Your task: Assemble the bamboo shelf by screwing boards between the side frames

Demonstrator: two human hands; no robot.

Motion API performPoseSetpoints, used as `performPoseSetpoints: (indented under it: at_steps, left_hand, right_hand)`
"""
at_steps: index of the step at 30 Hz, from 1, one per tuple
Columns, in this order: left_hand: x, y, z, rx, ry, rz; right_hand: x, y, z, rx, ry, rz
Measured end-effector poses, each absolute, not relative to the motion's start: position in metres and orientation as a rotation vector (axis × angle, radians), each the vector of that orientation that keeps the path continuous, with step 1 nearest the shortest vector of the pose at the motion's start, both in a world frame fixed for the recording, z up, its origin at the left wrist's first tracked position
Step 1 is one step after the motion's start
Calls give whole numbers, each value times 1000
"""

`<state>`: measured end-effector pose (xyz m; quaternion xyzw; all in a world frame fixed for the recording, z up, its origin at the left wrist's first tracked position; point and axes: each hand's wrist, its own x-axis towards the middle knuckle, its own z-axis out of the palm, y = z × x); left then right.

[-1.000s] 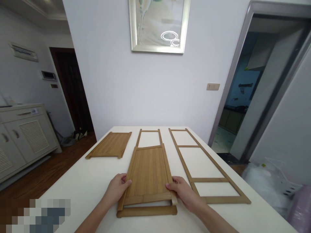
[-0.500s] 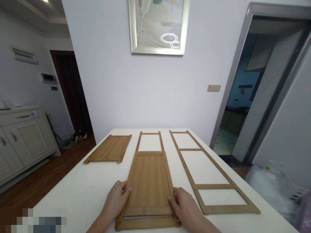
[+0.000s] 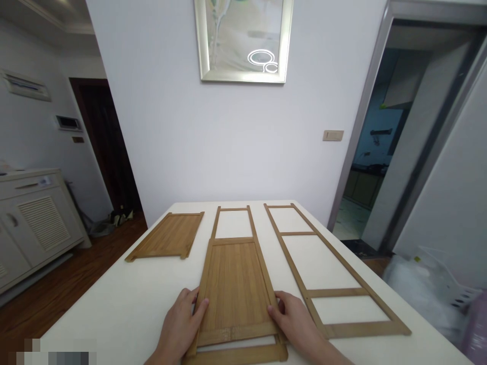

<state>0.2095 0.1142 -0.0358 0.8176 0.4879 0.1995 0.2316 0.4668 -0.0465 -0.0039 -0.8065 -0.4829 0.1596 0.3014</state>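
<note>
A slatted wooden panel (image 3: 235,284) lies over the near part of a wooden ladder-like frame (image 3: 233,209) in the middle of the white table. My left hand (image 3: 181,320) grips the panel's left edge, thumb on top and fingers curled beneath. On the right edge, my right hand (image 3: 294,318) pinches it the same way, its thumb on the rim. The panel sits slightly turned on the frame, whose near crossbar (image 3: 238,355) shows below it. The panel hides the frame's middle part.
Another slatted wooden panel (image 3: 169,235) rests at the table's left. Along the right lies a second open wooden frame (image 3: 338,292) with several crossbars. The white table (image 3: 110,304) meets the wall at its far end. A white basket (image 3: 449,276) and plastic bags stand beyond its right side.
Both hands have shifted the held panel slightly to the right and turned it a little, so its near edge is now tilted against the frame's crossbar. The camera view has shifted slightly.
</note>
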Motion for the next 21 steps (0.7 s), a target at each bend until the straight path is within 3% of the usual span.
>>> performPoseSetpoints:
  at_steps: [13,21]
  left_hand:
    - [211,114,-36,2251,1345,551]
    - [209,115,-34,2255,1351,553]
  right_hand:
    - [471,-45,-19,-2064,-1255,377]
    - [473,-47,-4,-2015,-1119,587]
